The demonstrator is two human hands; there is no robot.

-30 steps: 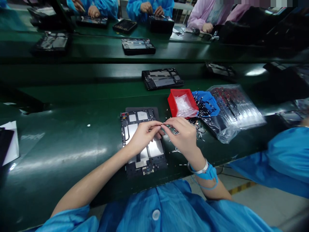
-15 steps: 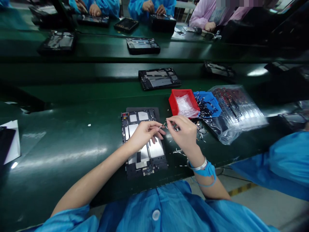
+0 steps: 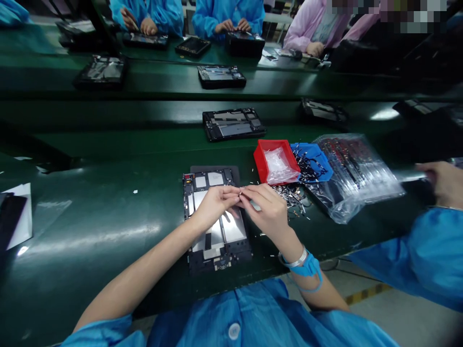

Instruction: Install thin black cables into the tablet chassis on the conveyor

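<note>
Left hand and right hand closed on a tiny metal part, fingertips pinching it — just over a tablet frame, red bin at one o'clock, blue tray at two o'clock

Green workbench with tablet frame, red bin

No words, numbers or brand marks can be read anywhere in view. The small circuit board at the 6 o'clock end of the open tablet housing carries tiny markings, too small to make out. The clear plastic bag at 3 o'clock shows only glare and dark parts through it, and a pixelated patch at the 1 o'clock edge hides whatever lies there.
</note>
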